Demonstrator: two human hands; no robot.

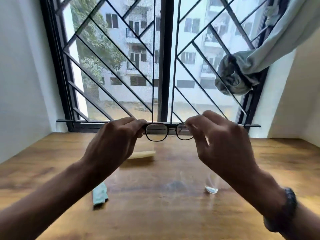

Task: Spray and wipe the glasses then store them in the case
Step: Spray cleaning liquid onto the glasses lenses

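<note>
Both hands are up mid-frame holding a pair of dark-framed glasses [164, 131] by the two ends, left hand [116, 137] pinching the left side and right hand [220, 137] pinching the right, lenses facing the barred window [166, 58]. Down on the wooden table [155, 213] there's a folded teal cloth [100, 194] at lower left, a pale yellow thing [143, 154] half hidden behind the left hand, and something clear and blurry [211, 187] lower right. A knotted grey-green curtain [242, 73] hangs at upper right, and there's a dark wristband [287, 205] on the right wrist.

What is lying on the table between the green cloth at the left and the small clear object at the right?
In the head view, nothing: between the green cloth and the clear object only bare wooden table shows, though blur softens that stretch.
</note>
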